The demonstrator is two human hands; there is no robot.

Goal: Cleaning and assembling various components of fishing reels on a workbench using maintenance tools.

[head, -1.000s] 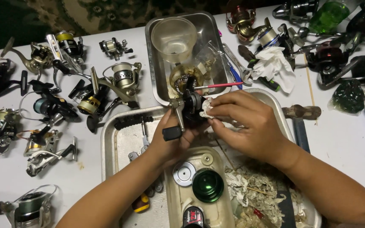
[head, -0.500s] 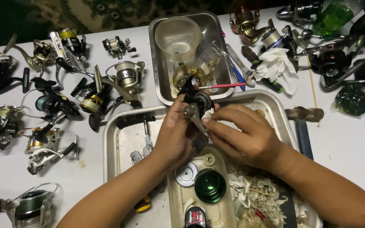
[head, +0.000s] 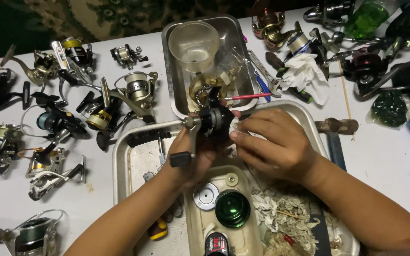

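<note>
**Head view: reel body held over tray**

Head view, left to right. Loose fishing reels (head: 48, 124) lie well left of the grip. Left hand (head: 191, 154) closed around black reel body (head: 213, 121), crank hanging down. Right hand (head: 274, 142) pinches a white wad (head: 235, 126) against the reel. Steel tray (head: 124, 161) beneath; green cap (head: 232, 208) just below the grip.

Two hands work here, the left hand (head: 191, 156) and the right hand (head: 274, 144), sharing one black fishing reel (head: 212, 121). Two metal trays are on the table: a deep one (head: 172, 71) and a wide one (head: 124, 166). One clear plastic cup (head: 193, 45), one green lid (head: 232, 208), one white rag (head: 304, 76) and one wrench (head: 262, 68) show.
</note>
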